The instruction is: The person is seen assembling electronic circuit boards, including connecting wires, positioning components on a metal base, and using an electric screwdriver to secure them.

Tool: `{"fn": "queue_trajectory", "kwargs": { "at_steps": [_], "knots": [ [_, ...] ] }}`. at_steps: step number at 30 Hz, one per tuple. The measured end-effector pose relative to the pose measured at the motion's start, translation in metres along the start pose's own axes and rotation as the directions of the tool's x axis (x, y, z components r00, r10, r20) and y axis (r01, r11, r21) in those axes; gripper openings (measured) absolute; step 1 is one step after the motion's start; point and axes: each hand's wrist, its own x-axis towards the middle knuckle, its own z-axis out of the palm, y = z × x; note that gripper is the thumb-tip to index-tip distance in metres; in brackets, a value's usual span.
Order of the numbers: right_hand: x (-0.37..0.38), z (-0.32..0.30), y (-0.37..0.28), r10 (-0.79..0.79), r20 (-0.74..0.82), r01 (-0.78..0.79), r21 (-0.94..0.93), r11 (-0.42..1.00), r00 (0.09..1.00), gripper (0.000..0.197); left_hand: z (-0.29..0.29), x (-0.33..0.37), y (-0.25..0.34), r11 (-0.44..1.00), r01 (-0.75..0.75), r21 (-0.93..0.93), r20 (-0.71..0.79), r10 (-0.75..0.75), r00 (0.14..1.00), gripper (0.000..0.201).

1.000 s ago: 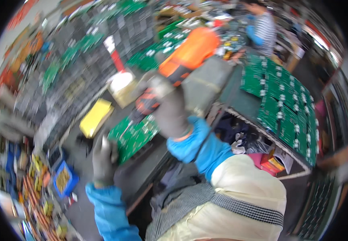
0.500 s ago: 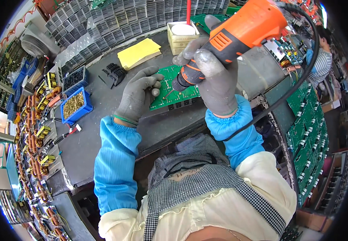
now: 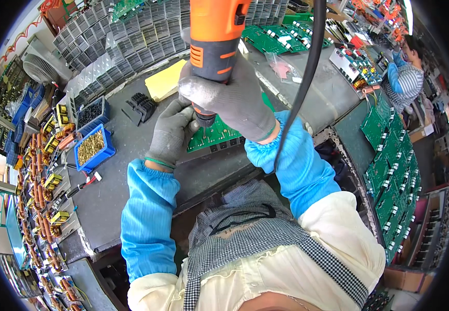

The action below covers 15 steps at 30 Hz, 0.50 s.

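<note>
In my right hand [image 3: 235, 96], gloved in grey, is an orange and black power screwdriver [image 3: 215, 31], held upright with its chuck pointing down. The chuck is over the left part of a green circuit board [image 3: 211, 136] lying on the bench. My left hand [image 3: 170, 127], also gloved, is closed at the board's left edge, its fingertips beside the chuck. What those fingers hold, if anything, is hidden. The screwdriver's tip cannot be seen clearly. My right hand and the tool cover much of the board's far side.
Left of my hands are a blue bin of brass-coloured screws [image 3: 91, 149], a bin of small dark parts [image 3: 91, 114] and black plastic pieces [image 3: 139, 108]. Yellow sheets [image 3: 163, 82] lie behind. A black cable [image 3: 307, 72] hangs past my right arm. Another person [image 3: 406, 78] sits far right.
My right hand has swung the screwdriver leftward and turned it more upright, bringing its chuck beside my left fingertips. My left hand has shifted only slightly.
</note>
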Motion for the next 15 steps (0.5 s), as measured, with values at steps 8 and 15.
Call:
{"fn": "queue_trajectory", "kwargs": {
  "at_steps": [8,15],
  "knots": [
    [0.012,-0.011,0.002,0.036,0.041,-0.033,-0.072,0.997,0.999,0.038,-0.004,0.003,-0.006,0.976,-0.070,0.206,0.038,0.064,0.997,0.007],
    [-0.009,-0.040,-0.052,-0.089,-0.056,0.098,0.206,0.974,0.994,0.043,-0.003,0.003,-0.007,0.984,-0.073,0.161,0.006,0.073,0.997,0.021]
  ]
}}
